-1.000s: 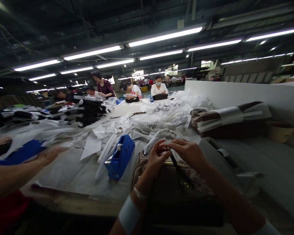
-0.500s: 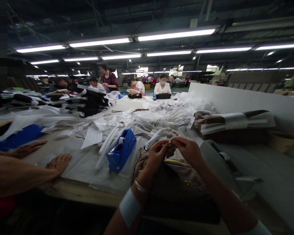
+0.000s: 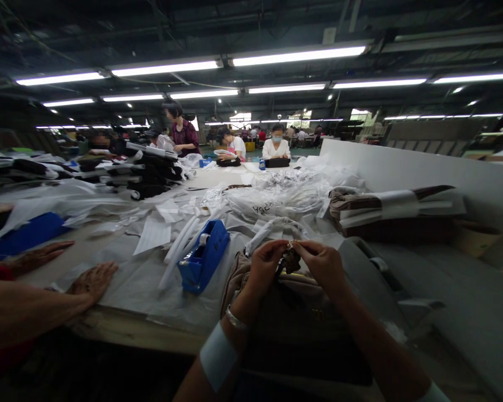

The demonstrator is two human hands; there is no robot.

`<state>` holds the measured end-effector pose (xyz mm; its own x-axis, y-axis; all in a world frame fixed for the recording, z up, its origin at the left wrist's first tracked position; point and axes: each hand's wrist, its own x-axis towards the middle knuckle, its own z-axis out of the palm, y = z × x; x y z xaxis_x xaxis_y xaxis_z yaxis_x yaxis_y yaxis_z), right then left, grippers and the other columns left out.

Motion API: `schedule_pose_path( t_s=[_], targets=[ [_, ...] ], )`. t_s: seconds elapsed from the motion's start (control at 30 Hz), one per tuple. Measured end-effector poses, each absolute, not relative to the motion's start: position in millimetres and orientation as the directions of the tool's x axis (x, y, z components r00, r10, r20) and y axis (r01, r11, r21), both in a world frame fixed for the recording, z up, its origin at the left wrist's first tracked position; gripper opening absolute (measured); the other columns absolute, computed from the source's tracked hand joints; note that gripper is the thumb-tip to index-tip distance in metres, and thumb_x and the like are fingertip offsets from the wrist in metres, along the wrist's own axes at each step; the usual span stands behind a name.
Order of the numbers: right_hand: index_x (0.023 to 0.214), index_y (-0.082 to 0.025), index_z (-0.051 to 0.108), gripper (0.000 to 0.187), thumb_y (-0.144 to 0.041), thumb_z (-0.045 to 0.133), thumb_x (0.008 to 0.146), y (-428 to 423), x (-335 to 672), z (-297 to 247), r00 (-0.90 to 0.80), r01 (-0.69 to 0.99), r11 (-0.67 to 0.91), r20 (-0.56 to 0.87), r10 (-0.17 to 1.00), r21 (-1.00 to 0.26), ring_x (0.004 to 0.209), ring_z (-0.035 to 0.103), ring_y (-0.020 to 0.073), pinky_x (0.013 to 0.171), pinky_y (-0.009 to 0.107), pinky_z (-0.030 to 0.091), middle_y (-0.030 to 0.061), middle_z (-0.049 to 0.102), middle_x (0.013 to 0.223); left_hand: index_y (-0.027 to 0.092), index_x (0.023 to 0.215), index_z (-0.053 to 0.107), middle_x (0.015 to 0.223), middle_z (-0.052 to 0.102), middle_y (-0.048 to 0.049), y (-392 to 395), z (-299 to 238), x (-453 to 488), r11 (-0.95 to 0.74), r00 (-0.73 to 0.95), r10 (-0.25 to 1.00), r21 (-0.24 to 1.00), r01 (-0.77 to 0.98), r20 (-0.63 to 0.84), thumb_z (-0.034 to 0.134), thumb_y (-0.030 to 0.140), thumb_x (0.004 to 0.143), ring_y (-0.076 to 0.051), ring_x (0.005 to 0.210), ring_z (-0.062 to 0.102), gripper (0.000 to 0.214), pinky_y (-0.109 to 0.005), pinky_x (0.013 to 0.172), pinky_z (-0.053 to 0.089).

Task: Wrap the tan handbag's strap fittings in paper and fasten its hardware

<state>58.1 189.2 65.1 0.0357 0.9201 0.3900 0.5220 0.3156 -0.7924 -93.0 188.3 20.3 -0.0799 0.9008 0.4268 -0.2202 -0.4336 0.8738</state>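
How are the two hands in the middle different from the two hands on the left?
The left hand and right hand are raised together, curled, pinching a small dark piece over the brown bag. The co-worker's hands lie flat and apart, fingers stretched, on the table, holding nothing. All are bare.

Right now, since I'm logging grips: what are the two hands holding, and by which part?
The left hand and right hand pinch a small dark piece, one from each side, just above the brown bag. Its kind is unclear.
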Motion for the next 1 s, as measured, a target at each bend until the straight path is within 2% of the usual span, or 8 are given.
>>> schedule_pose_path(
  t_s=[0.1,0.23,0.43,0.53,0.67,0.73,0.83,1.0],
  targets=[
    [0.085,-0.027,0.079,0.026,-0.048,0.064,0.083,185.6,61.5,75.7,-0.002,0.651,0.300,0.394,0.919,-0.697,0.081,0.073,0.0250,0.067,0.031,0.049,0.0017,0.078,0.082,0.016,0.098,0.076,0.100,0.075,-0.0090,187.4,22.1,-94.6,-0.436,-0.076,0.900,0.880,-0.191,0.429,0.068,0.041,0.085,-0.021,0.094,0.067,0.030,-0.033,0.089,0.052],
    [0.084,-0.030,0.079,0.024,-0.048,0.062,0.083,180.2,63.4,92.3,-0.025,0.766,0.272,0.396,0.918,-0.582,0.076,0.072,0.0229,0.060,0.029,0.044,0.0002,0.078,0.078,0.017,0.094,0.077,0.095,0.076,-0.0077,183.8,25.9,-96.0,-0.406,-0.048,0.914,0.897,-0.173,0.404,0.074,0.043,0.080,-0.020,0.087,0.068,0.030,-0.032,0.084,0.053],
    [0.081,-0.029,0.078,0.021,-0.042,0.062,0.083,172.1,60.7,97.1,-0.072,0.908,0.253,0.471,0.879,-0.334,0.070,0.070,0.0236,0.056,0.031,0.038,0.0036,0.076,0.072,0.015,0.090,0.078,0.092,0.076,-0.0081,177.5,31.1,-96.1,-0.357,0.031,0.928,0.911,-0.207,0.371,0.079,0.042,0.075,-0.020,0.084,0.068,0.031,-0.032,0.082,0.053],
    [0.082,-0.028,0.078,0.022,-0.043,0.062,0.084,172.6,61.7,91.2,-0.122,0.826,0.360,0.485,0.866,-0.434,0.070,0.069,0.0223,0.059,0.030,0.043,0.0031,0.076,0.074,0.015,0.091,0.078,0.093,0.076,-0.0079,178.5,30.1,-97.0,-0.309,0.041,0.944,0.921,-0.237,0.327,0.080,0.040,0.074,-0.019,0.085,0.068,0.030,-0.031,0.083,0.052],
    [0.086,-0.026,0.078,0.026,-0.046,0.063,0.083,178.4,59.1,82.8,-0.136,0.519,0.446,0.445,0.885,-0.729,0.078,0.070,0.0220,0.068,0.030,0.052,0.0036,0.077,0.086,0.017,0.093,0.078,0.092,0.075,-0.0062,182.6,25.1,-98.0,-0.261,-0.005,0.961,0.898,-0.353,0.278,0.080,0.039,0.075,-0.017,0.083,0.067,0.028,-0.028,0.080,0.051],
    [0.087,-0.024,0.078,0.028,-0.047,0.063,0.082,182.4,55.4,78.0,-0.103,0.393,0.439,0.436,0.894,-0.808,0.089,0.069,0.0236,0.073,0.031,0.053,0.0052,0.076,0.095,0.017,0.094,0.077,0.091,0.075,-0.0058,183.6,23.7,-97.6,-0.244,-0.003,0.964,0.884,-0.398,0.264,0.081,0.039,0.075,-0.016,0.080,0.066,0.029,-0.028,0.078,0.051],
    [0.088,-0.022,0.075,0.031,-0.049,0.060,0.084,187.8,51.1,69.8,-0.069,0.325,0.418,0.419,0.905,-0.848,0.092,0.067,0.0233,0.078,0.032,0.052,0.0056,0.075,0.096,0.017,0.095,0.076,0.092,0.075,-0.0056,182.8,24.5,-96.2,-0.227,0.009,0.967,0.876,-0.426,0.255,0.082,0.037,0.073,-0.015,0.080,0.066,0.030,-0.027,0.078,0.051],
    [0.085,-0.021,0.067,0.032,-0.048,0.051,0.091,188.1,50.4,59.9,-0.006,0.424,0.399,0.438,0.899,-0.813,0.071,0.061,0.0185,0.068,0.029,0.045,0.0010,0.069,0.075,0.015,0.093,0.076,0.092,0.074,-0.0067,180.9,25.9,-95.0,-0.207,-0.005,0.975,0.898,-0.388,0.222,0.081,0.040,0.073,-0.017,0.082,0.066,0.032,-0.029,0.079,0.051]
  ],
)
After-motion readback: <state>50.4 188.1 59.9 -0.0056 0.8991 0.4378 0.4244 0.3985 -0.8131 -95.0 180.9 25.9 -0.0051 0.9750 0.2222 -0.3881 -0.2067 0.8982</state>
